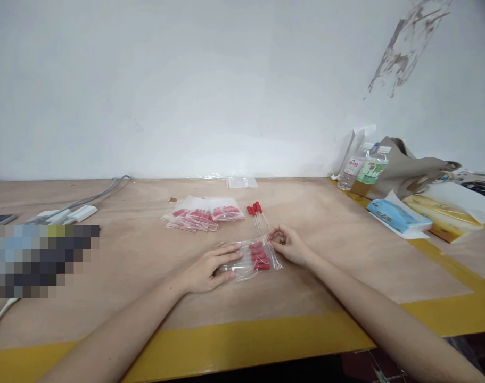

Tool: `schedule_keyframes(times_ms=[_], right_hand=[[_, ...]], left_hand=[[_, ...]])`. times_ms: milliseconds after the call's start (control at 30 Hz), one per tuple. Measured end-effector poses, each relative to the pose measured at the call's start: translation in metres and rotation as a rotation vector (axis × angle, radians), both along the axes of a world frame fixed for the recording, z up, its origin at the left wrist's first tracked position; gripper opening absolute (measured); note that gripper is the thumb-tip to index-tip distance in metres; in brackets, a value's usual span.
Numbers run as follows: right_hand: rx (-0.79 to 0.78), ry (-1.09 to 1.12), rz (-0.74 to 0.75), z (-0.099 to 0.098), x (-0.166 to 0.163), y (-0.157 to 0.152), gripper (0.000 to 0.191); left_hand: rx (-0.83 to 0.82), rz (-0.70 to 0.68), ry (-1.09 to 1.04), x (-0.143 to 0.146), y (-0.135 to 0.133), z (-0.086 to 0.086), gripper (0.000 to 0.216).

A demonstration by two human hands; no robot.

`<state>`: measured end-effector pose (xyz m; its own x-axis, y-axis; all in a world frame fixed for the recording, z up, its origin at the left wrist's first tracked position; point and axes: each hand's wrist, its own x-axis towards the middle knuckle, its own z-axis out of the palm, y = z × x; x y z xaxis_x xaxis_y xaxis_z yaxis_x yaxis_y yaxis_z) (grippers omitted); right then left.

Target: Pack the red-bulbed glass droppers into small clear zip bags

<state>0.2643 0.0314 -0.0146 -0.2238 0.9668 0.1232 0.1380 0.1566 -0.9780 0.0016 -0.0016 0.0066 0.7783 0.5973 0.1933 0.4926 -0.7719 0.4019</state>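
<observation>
A clear zip bag [246,261] lies flat on the table in front of me, with several red-bulbed droppers [260,255] side by side inside it. My left hand [210,268] rests on the bag's left part, fingers stretched out and slightly apart. At the bag's upper right corner, the curled fingers of my right hand [287,243] pinch its edge by the opening. Just beyond the bag, several loose droppers [255,209] with red bulbs and thin clear stems lie together, pointing toward me. Farther left is a pile of filled zip bags [198,215] with red pieces showing through.
Flat white bags [242,182] lie by the wall. On the right stand two bottles [372,169], a grey-beige bag [410,165], a blue tissue pack [400,215] and a yellow pack [445,218]. Cables [94,194] and white adapters [72,214] lie left, near a blurred-out patch. Yellow tape [242,343] edges the table.
</observation>
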Motion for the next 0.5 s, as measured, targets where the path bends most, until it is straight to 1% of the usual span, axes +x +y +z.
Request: schedule_keyframes(times_ms=[67, 100, 167, 233, 300, 333, 367, 433, 500], right_hand=[[-0.092, -0.024, -0.074, 0.003, 0.005, -0.001, 0.037], [-0.148, -0.061, -0.069, 0.005, 0.006, -0.003, 0.037], [-0.221, -0.140, 0.024, 0.009, 0.008, -0.008, 0.038], [-0.179, -0.152, 0.091, 0.013, 0.008, -0.012, 0.039], [-0.086, -0.138, 0.056, 0.017, 0.006, -0.016, 0.039], [-0.065, -0.146, 0.035, 0.019, 0.006, -0.018, 0.039], [-0.076, -0.169, 0.045, 0.020, 0.005, -0.019, 0.038], [-0.180, -0.211, 0.155, 0.022, 0.005, -0.021, 0.038], [-0.273, -0.183, 0.280, 0.023, 0.004, -0.022, 0.040]], left_hand=[[-0.002, 0.001, 0.017, 0.000, 0.000, 0.000, 0.047], [-0.003, 0.002, 0.026, -0.001, 0.001, 0.000, 0.047], [-0.008, 0.004, 0.032, -0.001, 0.000, 0.000, 0.047], [-0.015, 0.002, 0.024, -0.001, 0.000, 0.000, 0.047], [-0.022, 0.004, 0.016, -0.001, -0.001, 0.001, 0.046], [-0.022, 0.007, 0.016, -0.001, -0.001, 0.001, 0.046], [-0.021, 0.010, 0.018, -0.001, -0.001, 0.001, 0.046], [-0.016, 0.016, 0.028, 0.000, -0.001, 0.001, 0.047], [-0.013, 0.016, 0.032, 0.000, 0.000, 0.001, 0.047]])
